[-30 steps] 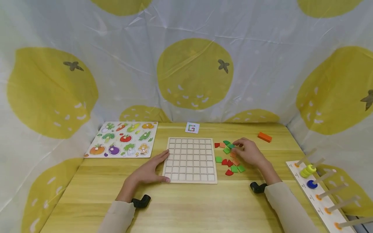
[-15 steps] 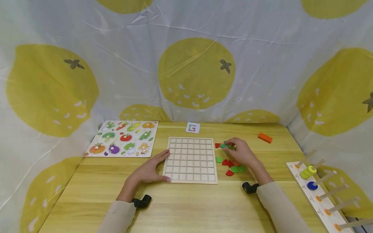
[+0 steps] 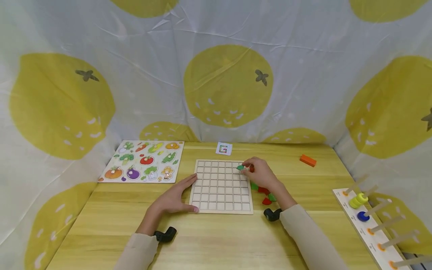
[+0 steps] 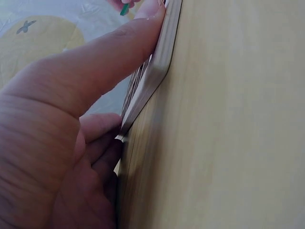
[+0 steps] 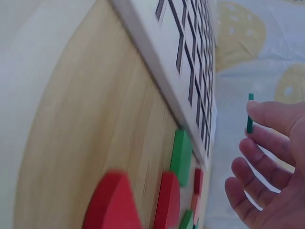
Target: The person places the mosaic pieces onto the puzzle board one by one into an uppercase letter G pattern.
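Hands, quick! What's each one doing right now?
Left hand: open, touching the edge of the grid board.
Right hand: holding a green piece, pinched.

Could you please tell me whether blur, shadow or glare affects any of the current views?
Right wrist: the nearest red piece looks out of focus; left wrist: the left hand is dimly lit, darkest around its lower fingers; head: shiny creases in the lemon-print backdrop.

Left of the fingers point(image 3: 249, 161) of my right hand point(image 3: 261, 175), air lies open over the grid board point(image 3: 220, 187) until my left hand point(image 3: 173, 197) bars its edge; loose tiles point(image 3: 266, 201) crowd my side of them; 1 orange block point(image 3: 308, 160) sits well right.
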{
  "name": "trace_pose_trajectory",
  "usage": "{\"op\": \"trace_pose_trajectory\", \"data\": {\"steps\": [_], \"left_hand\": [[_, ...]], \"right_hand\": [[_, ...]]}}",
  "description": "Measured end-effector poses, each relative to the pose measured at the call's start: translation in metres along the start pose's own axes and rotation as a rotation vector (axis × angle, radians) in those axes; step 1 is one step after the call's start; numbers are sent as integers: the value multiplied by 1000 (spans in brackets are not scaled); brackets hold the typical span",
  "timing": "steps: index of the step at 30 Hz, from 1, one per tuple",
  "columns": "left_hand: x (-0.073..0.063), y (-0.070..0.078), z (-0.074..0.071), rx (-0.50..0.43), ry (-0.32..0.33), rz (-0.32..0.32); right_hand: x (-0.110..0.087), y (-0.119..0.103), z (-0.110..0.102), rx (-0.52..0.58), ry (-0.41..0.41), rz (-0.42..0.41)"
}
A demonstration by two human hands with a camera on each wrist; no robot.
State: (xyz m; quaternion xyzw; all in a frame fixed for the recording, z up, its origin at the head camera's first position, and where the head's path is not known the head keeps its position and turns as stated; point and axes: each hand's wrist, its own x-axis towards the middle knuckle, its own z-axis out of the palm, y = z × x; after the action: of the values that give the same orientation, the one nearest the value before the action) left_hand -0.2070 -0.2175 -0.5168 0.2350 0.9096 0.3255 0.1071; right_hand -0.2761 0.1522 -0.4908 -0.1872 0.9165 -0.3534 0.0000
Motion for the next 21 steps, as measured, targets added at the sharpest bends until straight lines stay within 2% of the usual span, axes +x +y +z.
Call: {"op": "trace_pose_trajectory", "data": {"steps": [10, 21], "left_hand": [[-1, -3, -2, -1, 11, -1], [0, 0, 0, -15, -6, -4]], "right_hand": [[25, -27, 26, 42, -48, 1], [48, -46, 58, 82, -83, 1]]}}
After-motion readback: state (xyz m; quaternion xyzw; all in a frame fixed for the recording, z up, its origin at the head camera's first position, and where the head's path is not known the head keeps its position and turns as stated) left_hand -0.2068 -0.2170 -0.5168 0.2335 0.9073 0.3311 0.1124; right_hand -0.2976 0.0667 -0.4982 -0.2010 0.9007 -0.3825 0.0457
